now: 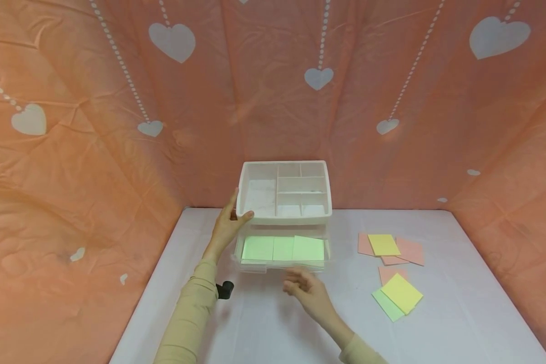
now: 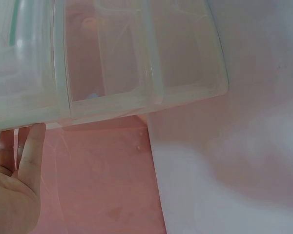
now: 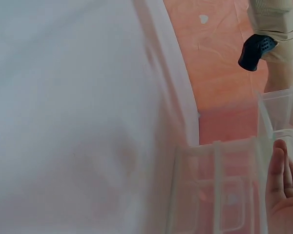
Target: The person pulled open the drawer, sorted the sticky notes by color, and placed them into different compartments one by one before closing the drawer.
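A white plastic drawer organizer (image 1: 284, 221) stands at the back of the table, its top tray split into compartments. Below the tray a clear drawer (image 1: 254, 269) is pulled out, and green sticky notes (image 1: 283, 248) lie side by side in it. My left hand (image 1: 224, 230) holds the organizer's front left corner, thumb over the rim and fingers along the side. In the left wrist view its fingers (image 2: 33, 151) touch the clear side wall. Just in front of the drawer is my right hand (image 1: 310, 298), fingers loosely bent, holding nothing visible.
To the right lie two loose groups of sticky notes: pink ones (image 1: 411, 250) with a yellow one (image 1: 384, 244) at the back, and yellow (image 1: 402, 293), green (image 1: 387, 304) and pink in front. A black wrist camera (image 1: 225, 290) is on my left forearm. Orange heart-print cloth (image 1: 273, 121) encloses the table.
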Motion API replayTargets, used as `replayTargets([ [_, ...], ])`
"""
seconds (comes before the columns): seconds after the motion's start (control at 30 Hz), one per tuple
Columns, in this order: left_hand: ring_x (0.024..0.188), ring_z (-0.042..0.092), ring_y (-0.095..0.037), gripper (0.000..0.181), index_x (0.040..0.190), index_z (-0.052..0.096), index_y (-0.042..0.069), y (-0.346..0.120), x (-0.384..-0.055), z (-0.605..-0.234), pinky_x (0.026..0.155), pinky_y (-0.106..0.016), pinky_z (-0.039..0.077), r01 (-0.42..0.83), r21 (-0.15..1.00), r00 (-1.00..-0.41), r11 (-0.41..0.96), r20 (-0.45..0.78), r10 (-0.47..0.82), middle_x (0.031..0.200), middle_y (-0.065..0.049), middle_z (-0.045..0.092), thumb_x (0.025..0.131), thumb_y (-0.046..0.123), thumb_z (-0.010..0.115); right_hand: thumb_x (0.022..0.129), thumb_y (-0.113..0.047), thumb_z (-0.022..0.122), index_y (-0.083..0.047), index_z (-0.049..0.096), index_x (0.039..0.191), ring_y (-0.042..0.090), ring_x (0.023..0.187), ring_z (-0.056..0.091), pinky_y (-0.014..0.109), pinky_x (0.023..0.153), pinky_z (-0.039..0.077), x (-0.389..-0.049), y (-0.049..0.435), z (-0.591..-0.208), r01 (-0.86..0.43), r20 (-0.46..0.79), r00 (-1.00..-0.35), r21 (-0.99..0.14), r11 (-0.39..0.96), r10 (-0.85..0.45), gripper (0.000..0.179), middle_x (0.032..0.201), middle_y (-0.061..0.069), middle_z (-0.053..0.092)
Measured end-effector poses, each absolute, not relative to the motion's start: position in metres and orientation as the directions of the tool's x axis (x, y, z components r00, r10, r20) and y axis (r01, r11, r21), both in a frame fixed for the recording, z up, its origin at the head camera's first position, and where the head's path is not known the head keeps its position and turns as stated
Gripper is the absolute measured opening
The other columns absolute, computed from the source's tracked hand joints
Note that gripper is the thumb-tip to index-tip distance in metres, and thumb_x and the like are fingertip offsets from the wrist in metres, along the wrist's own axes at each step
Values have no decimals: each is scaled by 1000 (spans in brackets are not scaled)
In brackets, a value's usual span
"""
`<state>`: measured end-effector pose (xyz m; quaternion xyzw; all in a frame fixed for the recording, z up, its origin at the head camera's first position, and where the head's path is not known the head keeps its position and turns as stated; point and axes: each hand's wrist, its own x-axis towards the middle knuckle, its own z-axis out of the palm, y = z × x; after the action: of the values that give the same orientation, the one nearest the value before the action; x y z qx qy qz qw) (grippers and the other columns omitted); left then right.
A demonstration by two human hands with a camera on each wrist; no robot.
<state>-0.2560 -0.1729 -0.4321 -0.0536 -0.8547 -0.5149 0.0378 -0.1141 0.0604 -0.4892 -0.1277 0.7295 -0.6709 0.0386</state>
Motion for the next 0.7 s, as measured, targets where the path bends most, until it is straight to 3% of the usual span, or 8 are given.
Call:
replayTargets([
  [0.17, 79, 40, -16, 78, 141, 12, 55, -173, -256, -432, 70, -28, 38, 136, 871, -991, 472, 125, 55, 88, -3, 41, 84, 47, 65, 90, -16, 60, 4, 53, 123, 14, 91, 68, 21, 81, 52, -117, 58, -491, -118, 99, -958, -991, 55, -270, 39, 126, 25, 54],
  [0.47, 82, 42, -17, 79, 141, 11, 55, -173, -256, -431, 72, -28, 39, 129, 865, -992, 485, 117, 55, 95, -5, 44, 83, 49, 64, 89, -18, 61, -1, 56, 122, 22, 97, 66, 20, 86, 50, -121, 55, -487, -72, 59, -965, -997, 40, -254, 37, 128, 20, 55],
  [0.7, 78, 38, -16, 78, 141, 11, 56, -173, -256, -433, 69, -29, 36, 136, 865, -991, 483, 123, 59, 86, -2, 38, 83, 51, 63, 90, -17, 60, 3, 54, 122, 2, 92, 63, 21, 87, 50, -131, 57, -481, -72, 67, -968, -997, 11, -244, 38, 126, 25, 54],
])
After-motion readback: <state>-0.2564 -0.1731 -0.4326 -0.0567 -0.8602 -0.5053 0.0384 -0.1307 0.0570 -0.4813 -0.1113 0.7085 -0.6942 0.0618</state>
